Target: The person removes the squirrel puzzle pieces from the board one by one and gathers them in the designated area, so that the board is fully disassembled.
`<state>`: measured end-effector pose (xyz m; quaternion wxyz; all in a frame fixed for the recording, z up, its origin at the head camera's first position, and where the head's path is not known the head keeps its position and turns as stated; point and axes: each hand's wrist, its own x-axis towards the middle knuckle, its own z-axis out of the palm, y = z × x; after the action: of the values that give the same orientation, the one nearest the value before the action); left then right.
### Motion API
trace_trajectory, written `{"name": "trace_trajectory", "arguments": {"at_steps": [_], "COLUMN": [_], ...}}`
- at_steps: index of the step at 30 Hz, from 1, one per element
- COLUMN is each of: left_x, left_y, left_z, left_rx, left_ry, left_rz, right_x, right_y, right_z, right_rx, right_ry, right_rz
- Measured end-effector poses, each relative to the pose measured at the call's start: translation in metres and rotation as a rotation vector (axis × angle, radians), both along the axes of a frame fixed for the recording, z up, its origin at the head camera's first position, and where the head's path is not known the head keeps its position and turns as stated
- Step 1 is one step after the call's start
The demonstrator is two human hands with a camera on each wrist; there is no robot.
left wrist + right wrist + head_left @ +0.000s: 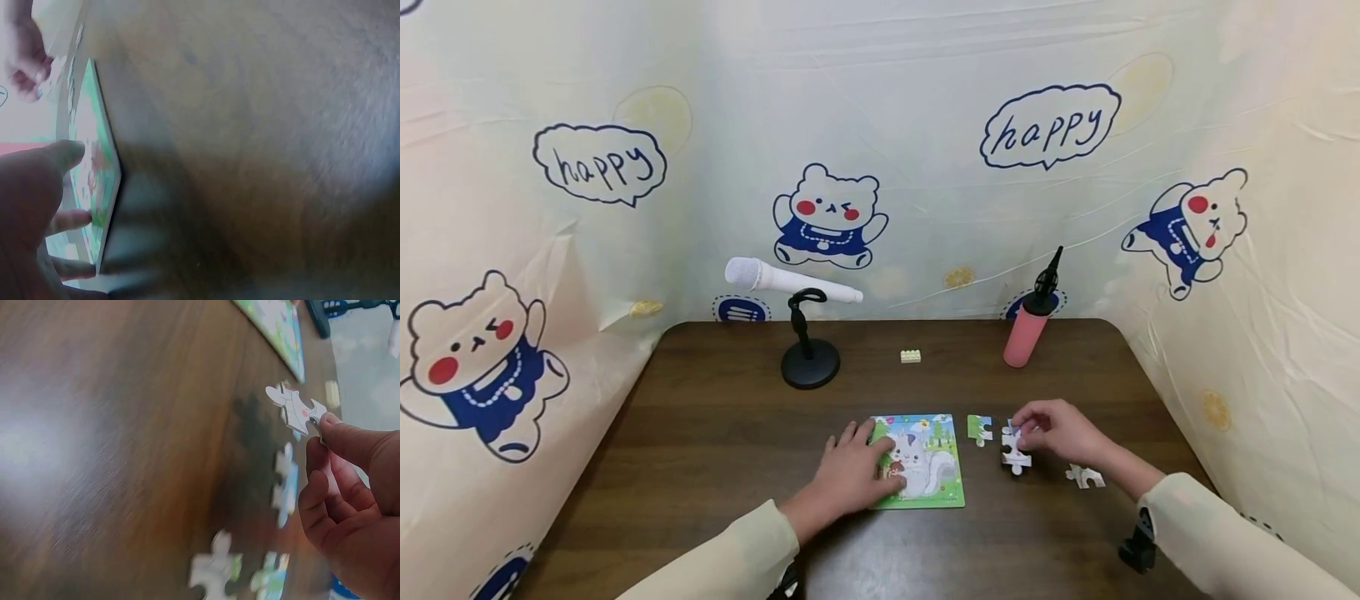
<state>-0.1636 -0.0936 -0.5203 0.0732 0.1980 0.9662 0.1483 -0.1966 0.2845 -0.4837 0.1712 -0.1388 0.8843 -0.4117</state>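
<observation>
My left hand lies spread over the left edge of a square puzzle board with a white squirrel on green, fingertips and thumb touching its surface. To the right, my right hand pinches a white jigsaw piece between thumb and fingers, a little above the table. A green jigsaw piece lies between the board and that hand. Under the right forearm sits a mostly white jigsaw piece. The right wrist view also shows a blue-and-white jigsaw piece on the wood below the pinched one.
At the back left, a white microphone rests on a black stand. A small cream toy brick is at the back middle. A pink hand pump with a black top stands at the back right. A printed curtain surrounds the brown table.
</observation>
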Motion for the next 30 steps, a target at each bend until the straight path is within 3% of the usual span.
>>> {"name": "trace_trajectory", "arguments": {"at_steps": [5,13,18,30], "left_x": [-0.003,-0.005,-0.007,-0.011], "left_y": [-0.004,-0.005,-0.007,-0.013], "left_z": [0.003,0.005,0.006,0.007], "left_rx": [-0.016,-0.023,-0.024,-0.025], "left_ry": [-0.021,-0.021,-0.018,-0.053], "left_rz": [-0.024,-0.045,-0.061,-0.084], "right_x": [0.011,0.019,0.02,0.019], "right_y": [0.018,0.028,0.026,0.016], "right_z": [-0.009,-0.024,-0.025,-0.026], "right_rx": [-0.008,0.046,0.104,0.189], "right_ry": [-0.039,0.032,0.102,0.144], "right_rz": [-0.015,-0.001,0.013,0.03]}}
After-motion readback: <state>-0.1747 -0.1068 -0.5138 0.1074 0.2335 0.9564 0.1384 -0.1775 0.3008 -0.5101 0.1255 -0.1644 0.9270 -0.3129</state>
